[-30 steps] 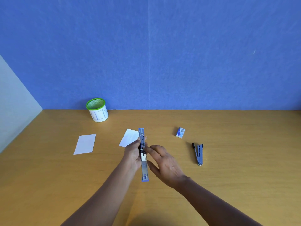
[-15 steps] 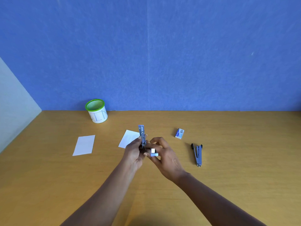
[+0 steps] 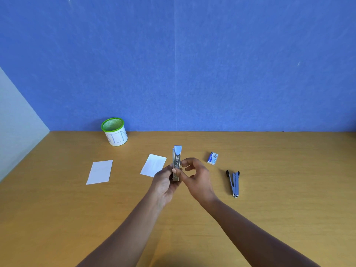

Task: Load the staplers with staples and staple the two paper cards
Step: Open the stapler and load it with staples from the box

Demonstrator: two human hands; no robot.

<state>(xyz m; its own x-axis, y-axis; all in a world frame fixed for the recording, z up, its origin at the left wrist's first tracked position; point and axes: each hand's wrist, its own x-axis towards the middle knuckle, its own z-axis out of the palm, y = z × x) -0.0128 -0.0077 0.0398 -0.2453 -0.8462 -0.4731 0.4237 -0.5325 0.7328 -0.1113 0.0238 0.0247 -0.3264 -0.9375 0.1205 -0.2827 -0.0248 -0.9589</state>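
1. Wood-toned table (image 3: 279,199), head view: it fills the lower half of the view. A blue wall (image 3: 173,64) stands behind it and a pale panel (image 3: 17,122) at the far left.
2. Held stapler (image 3: 176,162): raised above the table near the centre, with its long axis pointing away from the camera. The blue tip is at the far end, and the silver face with lettering is turned to the camera. It looks closed; the underside is hidden.
3. Left hand (image 3: 163,183): the fingers wrap the lower half of the held stapler from the left, and the thumb lies across its silver face.
4. Right hand (image 3: 198,177): the fingers are curled. The index fingertip and thumb tip meet the right edge of the held stapler, pinching it. The remaining fingers are bent and apart from it.
5. Second stapler (image 3: 234,184): lies on the table to the right of the hands, well apart from them, with its arms slightly splayed at the far end.
6. Staple box (image 3: 212,158): small, blue and white, on the table beyond the second stapler and right of the held stapler's tip. Whether it is open cannot be told.
7. Middle card (image 3: 154,163): white, flat on the table, with its near right corner hidden behind the left hand.
8. Left card (image 3: 100,172): white, flat and fully visible, left of the middle card and apart from it.
9. Mesh cup (image 3: 115,132): green rim and a white band with faint letters, upright near the wall, beyond both cards.
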